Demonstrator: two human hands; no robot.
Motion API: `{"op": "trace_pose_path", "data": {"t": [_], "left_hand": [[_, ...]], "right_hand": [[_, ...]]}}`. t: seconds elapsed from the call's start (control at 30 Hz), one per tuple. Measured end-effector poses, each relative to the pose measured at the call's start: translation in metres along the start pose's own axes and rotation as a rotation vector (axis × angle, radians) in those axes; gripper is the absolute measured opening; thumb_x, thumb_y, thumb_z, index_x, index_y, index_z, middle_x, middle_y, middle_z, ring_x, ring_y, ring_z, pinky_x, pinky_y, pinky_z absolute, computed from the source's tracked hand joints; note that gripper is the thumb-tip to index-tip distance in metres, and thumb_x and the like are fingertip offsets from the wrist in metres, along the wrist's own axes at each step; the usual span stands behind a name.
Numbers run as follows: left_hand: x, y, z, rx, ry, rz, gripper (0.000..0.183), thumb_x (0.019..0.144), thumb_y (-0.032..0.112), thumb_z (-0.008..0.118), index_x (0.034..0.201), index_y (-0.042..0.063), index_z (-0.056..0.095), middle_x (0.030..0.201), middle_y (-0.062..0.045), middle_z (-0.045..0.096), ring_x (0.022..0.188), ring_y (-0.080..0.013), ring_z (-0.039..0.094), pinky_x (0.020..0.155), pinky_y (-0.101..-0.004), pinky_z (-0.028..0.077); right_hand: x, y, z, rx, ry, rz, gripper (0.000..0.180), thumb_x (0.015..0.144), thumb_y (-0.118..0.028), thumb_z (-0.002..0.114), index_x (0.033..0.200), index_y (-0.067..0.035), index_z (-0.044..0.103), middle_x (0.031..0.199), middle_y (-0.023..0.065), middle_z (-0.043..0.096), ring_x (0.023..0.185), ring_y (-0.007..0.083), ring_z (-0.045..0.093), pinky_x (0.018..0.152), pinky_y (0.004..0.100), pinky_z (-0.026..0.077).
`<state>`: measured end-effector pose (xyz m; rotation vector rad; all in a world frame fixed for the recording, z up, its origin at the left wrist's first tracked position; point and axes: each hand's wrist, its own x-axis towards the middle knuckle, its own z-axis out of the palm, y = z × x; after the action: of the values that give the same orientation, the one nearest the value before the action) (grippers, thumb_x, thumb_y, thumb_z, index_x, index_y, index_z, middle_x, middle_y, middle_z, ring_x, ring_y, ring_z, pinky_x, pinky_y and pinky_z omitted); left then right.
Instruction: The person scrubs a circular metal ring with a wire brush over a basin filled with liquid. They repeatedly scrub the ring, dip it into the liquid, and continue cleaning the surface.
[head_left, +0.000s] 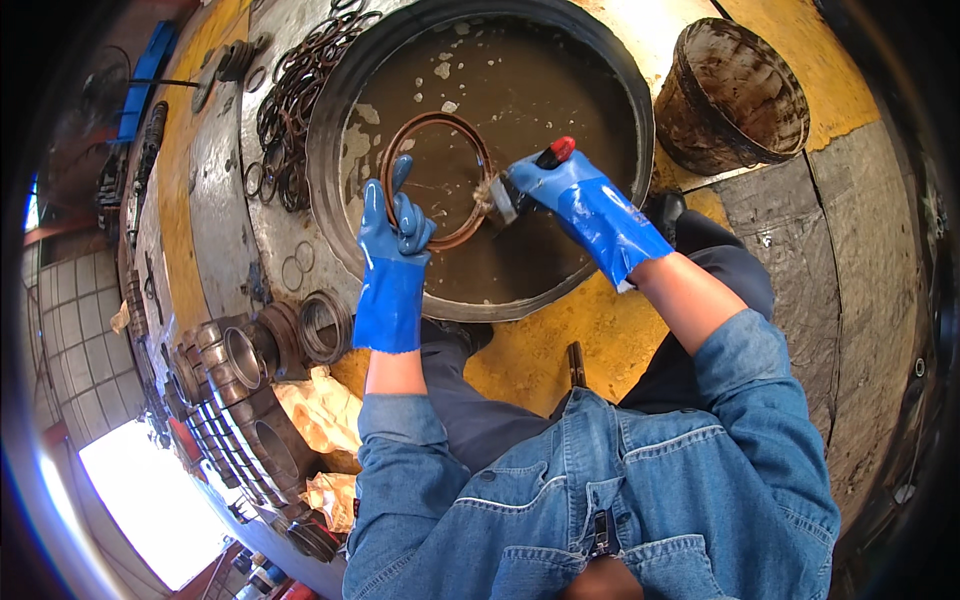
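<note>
My left hand (401, 217), in a wet blue rubber glove, grips the near left side of a reddish-brown ring (482, 146). The ring is tilted above a wide round tub (328, 150) of murky brown liquid (555, 97) with pale foam patches. In my right hand (551, 180), also gloved, is a paintbrush (508, 199) with a red and black handle. Its bristles touch the right side of the ring. My fingers partly hide the ring's lower left and the brush handle.
A grimy bucket (739, 90) stands right of the tub. Many dark rings (300, 97) lie heaped at its left, with thin rings (298, 264) nearer me. Metal cylindrical parts (247, 356) and crumpled brown paper (322, 409) sit at lower left.
</note>
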<state>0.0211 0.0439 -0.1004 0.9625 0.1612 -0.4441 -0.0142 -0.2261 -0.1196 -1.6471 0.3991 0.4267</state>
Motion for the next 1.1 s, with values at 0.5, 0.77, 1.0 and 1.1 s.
{"op": "trace_pose_path", "data": {"t": [0.5, 0.77, 1.0, 1.1], "left_hand": [[0.014, -0.016, -0.002, 0.066, 0.231, -0.123, 0.059, 0.11, 0.055, 0.049, 0.143, 0.008, 0.062, 0.077, 0.003, 0.064, 0.051, -0.0082, 0.045, 0.046, -0.0242, 0.034], [0.015, -0.036, -0.002, 0.151, 0.408, -0.176, 0.064, 0.108, 0.064, 0.044, 0.137, 0.01, 0.063, 0.108, -0.011, 0.076, 0.069, -0.0203, 0.066, 0.043, -0.0229, 0.033], [0.017, -0.05, -0.009, 0.205, 0.563, -0.107, 0.066, 0.106, 0.066, 0.048, 0.138, 0.01, 0.063, 0.114, -0.012, 0.076, 0.085, -0.0254, 0.073, 0.052, -0.0308, 0.041], [0.018, -0.049, -0.007, 0.132, 0.475, -0.133, 0.069, 0.105, 0.067, 0.049, 0.139, 0.009, 0.065, 0.123, -0.012, 0.074, 0.103, -0.0278, 0.072, 0.077, -0.0425, 0.059]], "right_hand": [[-0.019, -0.018, -0.014, 0.133, -0.002, -0.124, 0.028, 0.091, -0.03, 0.067, 0.086, -0.005, 0.077, 0.077, 0.0051, 0.072, 0.073, 0.0131, 0.065, 0.073, 0.0323, 0.053], [0.02, -0.011, 0.008, 0.943, 0.003, 0.161, 0.024, 0.095, -0.023, 0.076, 0.113, -0.008, 0.076, 0.101, 0.0094, 0.079, 0.079, 0.0183, 0.075, 0.065, 0.0301, 0.062], [-0.003, 0.005, 0.034, 0.276, -0.072, -0.343, 0.028, 0.105, -0.025, 0.062, 0.123, -0.007, 0.073, 0.101, 0.0101, 0.078, 0.089, 0.0191, 0.074, 0.081, 0.029, 0.057], [-0.003, 0.005, 0.047, 0.397, -0.079, -0.433, 0.033, 0.1, -0.036, 0.068, 0.116, -0.007, 0.074, 0.099, 0.0115, 0.077, 0.087, 0.0201, 0.072, 0.083, 0.0327, 0.056]]}}
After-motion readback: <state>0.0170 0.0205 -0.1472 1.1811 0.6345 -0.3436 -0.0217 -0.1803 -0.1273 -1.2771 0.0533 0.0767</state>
